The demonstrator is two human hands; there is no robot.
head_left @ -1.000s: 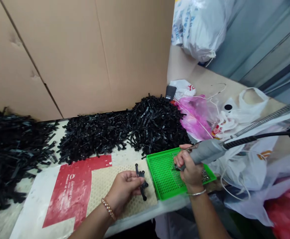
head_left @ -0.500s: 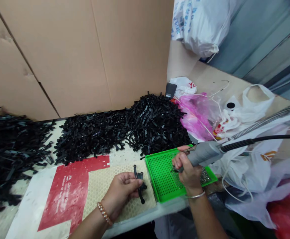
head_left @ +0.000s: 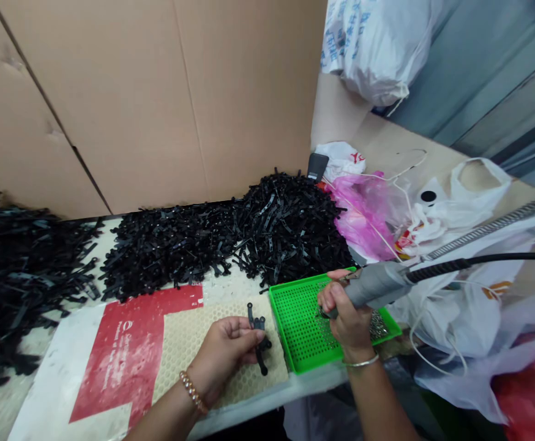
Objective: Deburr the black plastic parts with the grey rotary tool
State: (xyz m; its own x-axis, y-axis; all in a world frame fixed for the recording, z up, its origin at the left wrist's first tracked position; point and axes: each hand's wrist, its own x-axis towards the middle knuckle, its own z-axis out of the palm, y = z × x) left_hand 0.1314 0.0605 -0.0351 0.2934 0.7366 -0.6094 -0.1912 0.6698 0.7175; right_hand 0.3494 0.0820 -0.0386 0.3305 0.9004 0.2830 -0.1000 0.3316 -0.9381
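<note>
Thumb and fingers of my left hand (head_left: 228, 346) pinch a small black plastic piece (head_left: 261, 361) with rounded ends and a crosspiece, just above a honeycomb-textured beige mat (head_left: 189, 337). My right hand (head_left: 352, 324) is wrapped round a grey electric screwdriver (head_left: 377, 285) with a black cable. Its front end points down to the left over a green perforated tray (head_left: 302, 361), and the tip is hidden by my fingers and too small to make out. Small metal screws (head_left: 378, 324) lie heaped at the tray's right side, partly behind my right hand.
Heaps of black plastic pieces (head_left: 290, 226) lie along the back of the table, with another pile (head_left: 24, 275) at the left. Cardboard (head_left: 111, 92) stands behind them. Plastic bags (head_left: 363, 208) and a coiled spring (head_left: 501, 220) are at the right.
The view has shifted very slightly. Both hands keep the same hold and position, the left on the black plastic piece and the right on the screwdriver.
</note>
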